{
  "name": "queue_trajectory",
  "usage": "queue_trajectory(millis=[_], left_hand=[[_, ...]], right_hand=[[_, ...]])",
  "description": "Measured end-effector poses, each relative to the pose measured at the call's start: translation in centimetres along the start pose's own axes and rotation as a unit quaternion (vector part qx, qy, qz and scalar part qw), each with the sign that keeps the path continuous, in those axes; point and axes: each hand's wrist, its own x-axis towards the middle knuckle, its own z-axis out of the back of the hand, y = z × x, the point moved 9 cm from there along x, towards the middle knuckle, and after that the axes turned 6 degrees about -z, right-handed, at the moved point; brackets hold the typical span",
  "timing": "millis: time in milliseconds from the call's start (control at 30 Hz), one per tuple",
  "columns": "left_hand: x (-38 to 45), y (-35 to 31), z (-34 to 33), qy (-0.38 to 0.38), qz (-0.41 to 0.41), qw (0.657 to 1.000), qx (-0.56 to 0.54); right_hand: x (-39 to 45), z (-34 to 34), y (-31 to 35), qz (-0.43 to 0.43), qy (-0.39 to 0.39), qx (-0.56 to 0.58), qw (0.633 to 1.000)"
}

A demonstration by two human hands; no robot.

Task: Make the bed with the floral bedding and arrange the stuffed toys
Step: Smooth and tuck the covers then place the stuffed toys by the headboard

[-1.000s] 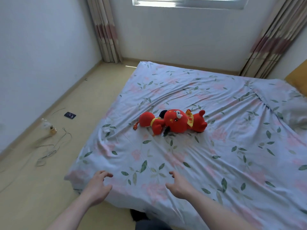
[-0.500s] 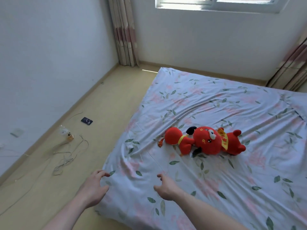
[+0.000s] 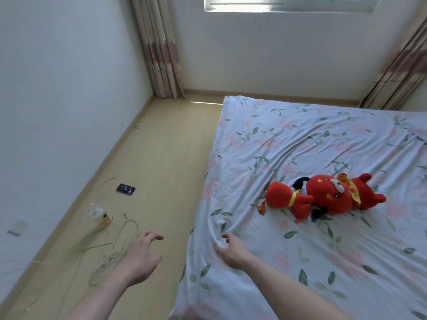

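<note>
The floral bedding [image 3: 307, 144], pale blue with pink flowers and green leaves, covers the bed on the right and is creased. A red stuffed toy [image 3: 323, 198] with yellow trim lies on its side in the middle of the bedding. My right hand [image 3: 232, 249] rests on the bedding near the bed's left edge, fingers spread, with small folds of cloth bunched at its fingertips. My left hand [image 3: 141, 255] hovers over the floor left of the bed, fingers apart and empty.
Beige floor runs along the bed's left side. On it lie a dark phone-like object [image 3: 126, 188], a clear bottle [image 3: 99, 214] and loose thin cords [image 3: 111, 248]. Curtains [image 3: 159, 47] hang in the far corner beside a window; a white wall stands at the left.
The view has swung left, so more floor shows and the toy sits further right. Both hands have shifted left; my left hand has gone from the bedding's edge to over the floor.
</note>
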Motion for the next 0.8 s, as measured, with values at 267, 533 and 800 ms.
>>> queue_trajectory(millis=[267, 533, 800], left_hand=[[6.7, 4.9, 7.7, 0.034, -0.047, 0.997, 0.046], [16.6, 2.8, 11.9, 0.078, -0.134, 0.985, 0.071], [35.2, 1.1, 16.2, 0.122, -0.174, 0.967, 0.138]], right_hand=[[0.6, -4.6, 5.7, -0.036, -0.024, 0.048, 0.998], [6.0, -1.2, 10.4, -0.075, -0.074, 0.098, 0.990], [18.2, 4.1, 18.6, -0.090, -0.088, 0.171, 0.977]])
